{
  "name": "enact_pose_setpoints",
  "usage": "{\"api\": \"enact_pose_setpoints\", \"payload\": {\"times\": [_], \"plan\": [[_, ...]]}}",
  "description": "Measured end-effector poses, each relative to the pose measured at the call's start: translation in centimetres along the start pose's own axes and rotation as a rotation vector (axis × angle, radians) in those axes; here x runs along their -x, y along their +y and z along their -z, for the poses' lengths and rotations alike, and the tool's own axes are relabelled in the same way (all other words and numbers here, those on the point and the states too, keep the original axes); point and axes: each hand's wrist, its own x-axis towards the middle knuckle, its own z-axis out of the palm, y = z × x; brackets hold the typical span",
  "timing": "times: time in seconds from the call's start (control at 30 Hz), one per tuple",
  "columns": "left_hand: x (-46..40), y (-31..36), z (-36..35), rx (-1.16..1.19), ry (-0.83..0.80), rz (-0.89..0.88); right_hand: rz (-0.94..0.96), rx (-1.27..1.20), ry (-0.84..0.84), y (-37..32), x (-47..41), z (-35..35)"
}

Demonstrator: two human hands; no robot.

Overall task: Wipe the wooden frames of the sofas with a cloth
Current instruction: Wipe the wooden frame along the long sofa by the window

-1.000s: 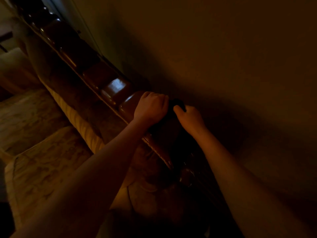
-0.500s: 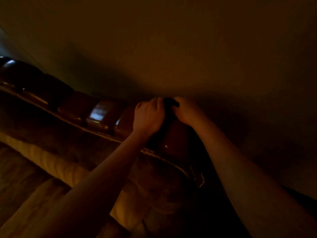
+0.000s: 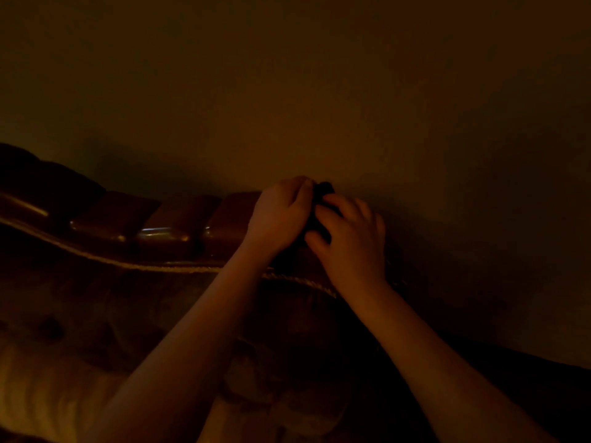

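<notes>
Head view: dim plain wall (image 3: 351, 91) behind glossy carved wooden frame (image 3: 166, 225).

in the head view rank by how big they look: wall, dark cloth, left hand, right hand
1. wall, by far the largest
2. left hand and right hand, too alike to rank
3. dark cloth, mostly hidden between the hands

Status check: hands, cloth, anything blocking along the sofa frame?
Left hand and right hand both grip the dark cloth on the wooden frame. Wall close behind. Nothing seen on the frame ahead; very dim.
</notes>
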Motion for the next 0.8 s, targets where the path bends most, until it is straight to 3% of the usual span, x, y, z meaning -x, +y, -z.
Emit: {"api": "enact_pose_setpoints", "payload": {"times": [0.07,0.13,0.27,0.37,0.47,0.7,0.8], "plan": [[-0.1,0.1,-0.2,-0.051,0.020,-0.031,-0.042,0.002,-0.114,0.1,-1.7,-0.1],[-0.1,-0.1,-0.2,0.050,0.081,-0.008,-0.013,0.033,-0.116,-0.2,-2.3,-0.2],[0.2,-1.0,0.5,0.267,0.275,0.004,0.163,0.046,0.111,-1.1,2.6,-1.2],[1.4,-1.4,-0.5,-0.002,0.170,-0.116,0.341,0.061,0.194,0.9,7.5,-4.0],[3.3,-2.1,-1.6,-0.279,0.120,-0.332,0.385,0.021,0.192,2.8,9.3,-5.6],[6.4,-4.8,-0.5,-0.332,0.134,-0.430,0.285,0.002,0.234,4.3,10.5,-5.2],[7.0,-5.3,-1.2,-0.306,0.175,-0.454,0.263,-0.073,0.326,2.4,9.5,-4.9]]}}
